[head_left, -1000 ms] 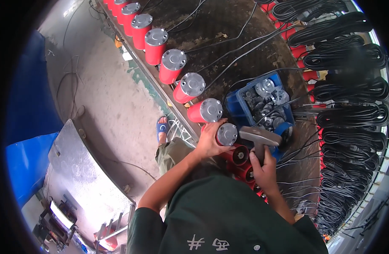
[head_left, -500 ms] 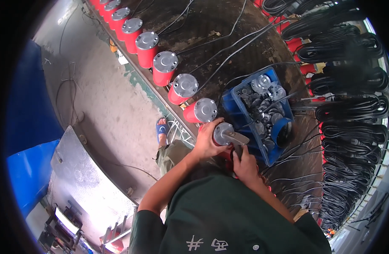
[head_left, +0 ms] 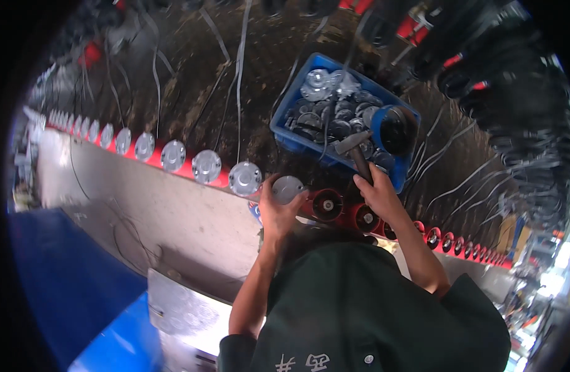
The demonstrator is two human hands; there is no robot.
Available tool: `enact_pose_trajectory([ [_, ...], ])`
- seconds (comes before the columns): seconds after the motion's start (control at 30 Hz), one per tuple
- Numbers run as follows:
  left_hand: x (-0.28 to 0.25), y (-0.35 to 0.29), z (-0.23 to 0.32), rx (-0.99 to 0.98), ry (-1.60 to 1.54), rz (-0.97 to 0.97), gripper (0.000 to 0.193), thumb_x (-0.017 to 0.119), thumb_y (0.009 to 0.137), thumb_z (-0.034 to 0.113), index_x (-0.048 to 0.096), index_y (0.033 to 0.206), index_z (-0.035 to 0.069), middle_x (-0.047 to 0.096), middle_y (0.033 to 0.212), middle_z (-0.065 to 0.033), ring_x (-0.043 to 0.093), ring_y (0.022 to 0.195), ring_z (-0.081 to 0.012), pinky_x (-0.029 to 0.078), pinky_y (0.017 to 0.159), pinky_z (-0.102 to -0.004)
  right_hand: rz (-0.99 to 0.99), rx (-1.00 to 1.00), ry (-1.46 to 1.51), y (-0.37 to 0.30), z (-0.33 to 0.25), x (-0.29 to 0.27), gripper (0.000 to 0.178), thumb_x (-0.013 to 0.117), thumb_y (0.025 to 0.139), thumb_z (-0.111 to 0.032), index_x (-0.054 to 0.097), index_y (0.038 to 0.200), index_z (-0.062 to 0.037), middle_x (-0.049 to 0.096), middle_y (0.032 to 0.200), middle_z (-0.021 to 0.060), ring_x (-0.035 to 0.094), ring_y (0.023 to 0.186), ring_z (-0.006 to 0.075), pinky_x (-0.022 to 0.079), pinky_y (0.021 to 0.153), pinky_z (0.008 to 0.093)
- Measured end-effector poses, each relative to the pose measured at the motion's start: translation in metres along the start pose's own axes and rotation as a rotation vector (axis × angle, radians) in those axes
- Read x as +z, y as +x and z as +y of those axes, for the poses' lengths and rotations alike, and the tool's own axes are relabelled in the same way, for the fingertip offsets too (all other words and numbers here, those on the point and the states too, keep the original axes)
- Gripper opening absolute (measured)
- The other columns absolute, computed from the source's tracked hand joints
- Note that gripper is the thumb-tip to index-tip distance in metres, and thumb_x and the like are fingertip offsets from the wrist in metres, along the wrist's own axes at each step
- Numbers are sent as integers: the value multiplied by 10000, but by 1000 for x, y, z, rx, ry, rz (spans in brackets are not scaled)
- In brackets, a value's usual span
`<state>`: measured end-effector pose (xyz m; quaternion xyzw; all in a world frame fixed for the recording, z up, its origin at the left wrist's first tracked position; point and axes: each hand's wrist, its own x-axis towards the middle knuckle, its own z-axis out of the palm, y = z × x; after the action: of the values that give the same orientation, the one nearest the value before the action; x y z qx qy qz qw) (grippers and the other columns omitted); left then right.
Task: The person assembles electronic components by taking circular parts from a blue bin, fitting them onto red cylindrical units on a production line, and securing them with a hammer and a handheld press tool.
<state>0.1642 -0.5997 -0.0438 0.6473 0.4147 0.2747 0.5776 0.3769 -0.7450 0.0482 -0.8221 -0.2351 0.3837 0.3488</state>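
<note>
My right hand [head_left: 380, 194] is closed round the handle of a hammer [head_left: 362, 162], whose metal head hangs over the near edge of a blue crate. My left hand [head_left: 277, 214] wraps round the top of a red cylinder, thumb and fingers on either side of its round silver end cap [head_left: 288, 188]. To the right of it stands an uncapped red cylinder [head_left: 328, 204], its dark inside and a central shaft showing. On the left, another red cylinder wears a silver cap [head_left: 245, 178].
The blue crate [head_left: 285, 137] holds many loose silver caps and a blue-rimmed round container [head_left: 393, 129]. The row of red cylinders follows the near edge of the dark bench [head_left: 192, 80], with cables lying across it. Bundled black cables [head_left: 521, 124] line the far side.
The hammer has lifted off the silver cap and moved right, toward the crate. My left hand stays at the capped cylinder. The whole view has turned, so the row now runs across it.
</note>
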Motion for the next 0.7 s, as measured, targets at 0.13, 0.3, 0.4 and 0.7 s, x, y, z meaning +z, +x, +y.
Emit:
enact_pose_trajectory([
  [0.13,4,6,-6,-87,-29,29,563,908,788,106,643,1275,11,733,1096,-112,712,983,-204,593,878,-339,147,-92,-88,33,7,-13,424,621,1064,-227,508,1404,0,664,1087,230,676,952,393,520,836,493],
  [0.3,0,2,23,92,237,6,524,885,820,146,672,1274,-8,737,1113,-150,703,1011,-235,578,906,-375,438,-561,-82,83,36,-7,518,672,1014,-123,456,1473,-18,622,1245,206,664,1062,333,524,952,458],
  [0.4,18,14,56,480,473,57,408,814,887,101,679,1251,-22,741,1127,-164,713,1041,-310,554,945,-396,519,-633,-312,78,54,-21,504,705,972,-83,516,1437,-41,644,1281,204,685,1088,379,551,964,459],
  [0.7,146,172,18,647,812,-351,341,673,876,56,659,1212,0,684,1180,-249,665,1083,-469,544,929,-525,697,-426,-243,84,78,-72,340,649,928,12,624,1265,-22,639,1287,198,640,1189,402,540,1017,464],
])
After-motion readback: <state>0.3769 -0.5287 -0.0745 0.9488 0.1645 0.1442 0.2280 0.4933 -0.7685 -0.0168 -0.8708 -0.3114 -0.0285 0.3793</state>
